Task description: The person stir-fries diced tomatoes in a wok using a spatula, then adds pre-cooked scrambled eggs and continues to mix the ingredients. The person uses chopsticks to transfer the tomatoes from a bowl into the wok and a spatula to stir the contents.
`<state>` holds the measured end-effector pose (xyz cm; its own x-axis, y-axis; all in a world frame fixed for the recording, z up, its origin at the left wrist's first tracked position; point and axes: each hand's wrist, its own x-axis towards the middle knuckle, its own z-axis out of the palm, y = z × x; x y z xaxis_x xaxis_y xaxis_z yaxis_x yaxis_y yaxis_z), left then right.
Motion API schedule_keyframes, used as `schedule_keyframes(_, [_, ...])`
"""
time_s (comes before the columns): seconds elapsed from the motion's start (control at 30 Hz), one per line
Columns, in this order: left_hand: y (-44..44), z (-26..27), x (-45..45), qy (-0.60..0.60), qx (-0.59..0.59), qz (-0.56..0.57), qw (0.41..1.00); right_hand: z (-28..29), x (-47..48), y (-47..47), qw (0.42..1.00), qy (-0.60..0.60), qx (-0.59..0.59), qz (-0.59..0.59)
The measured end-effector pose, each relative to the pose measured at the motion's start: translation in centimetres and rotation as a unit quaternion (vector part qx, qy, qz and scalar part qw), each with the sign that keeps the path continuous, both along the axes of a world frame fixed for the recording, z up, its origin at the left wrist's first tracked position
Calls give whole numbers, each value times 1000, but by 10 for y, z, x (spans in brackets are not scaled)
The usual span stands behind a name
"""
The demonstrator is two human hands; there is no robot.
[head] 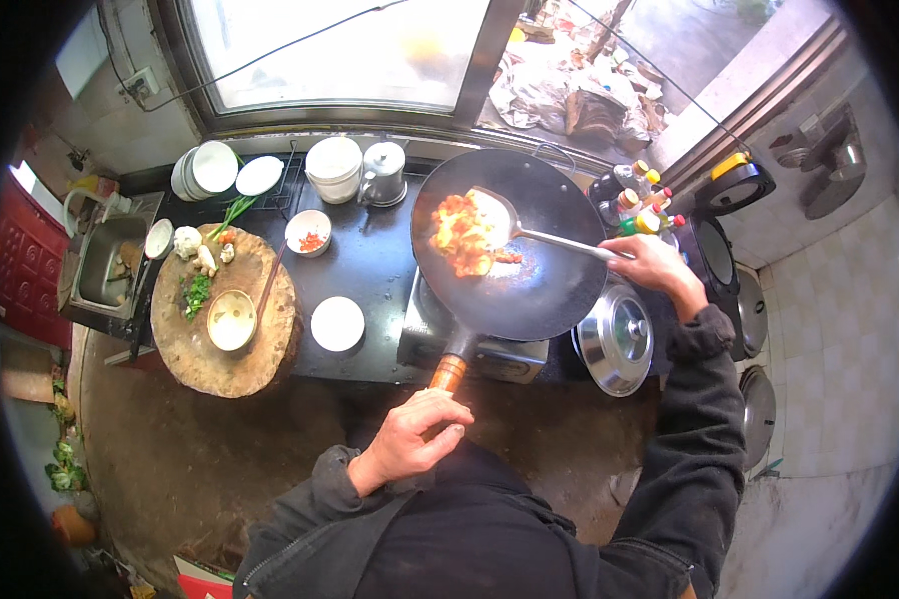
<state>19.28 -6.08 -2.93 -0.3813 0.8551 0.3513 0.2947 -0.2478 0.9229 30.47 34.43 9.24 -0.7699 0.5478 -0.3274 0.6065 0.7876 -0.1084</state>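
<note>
My left hand (419,434) grips the wooden handle (448,374) of a large black wok (554,292), which sits on a gas stove (427,329). In my right hand (648,266) is a long-handled metal wok spatula (562,241). Its blade lies among orange-red cooked food (464,232) on the left side of the wok; I cannot tell what the food is. A round wooden chopping block (176,352) to the left bears chopped green herbs (195,294), garlic and ginger pieces, and a small bowl (231,322) with a wooden-handled utensil beside it.
A bowl of chopped red bits (308,233) and a white plate (337,324) stand left of the stove. Right of the wok are a shiny metal lid (622,341) and several sauce bottles (637,198). Stacked bowls (202,172), a white tub (334,172) and a metal pitcher (383,176) line the back.
</note>
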Motion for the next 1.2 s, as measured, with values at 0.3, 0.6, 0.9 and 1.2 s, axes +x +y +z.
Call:
schedule_keyframes(0.3, [-11,-37,-6,-476,86,105,869,11,43,31,977,-117,-130,-125])
schedule_keyframes(0.6, [5,-210,17,-416,-257,50,871,-37,43,-20,991,98,-74,-52])
schedule_keyframes(0.9, [93,-277,48,-321,-202,78,922,-28,94,-76,931,134,336,35])
schedule_keyframes(1.2, [104,-190,52,-342,-368,205,840,-81,128,-65,938,302,13,-169])
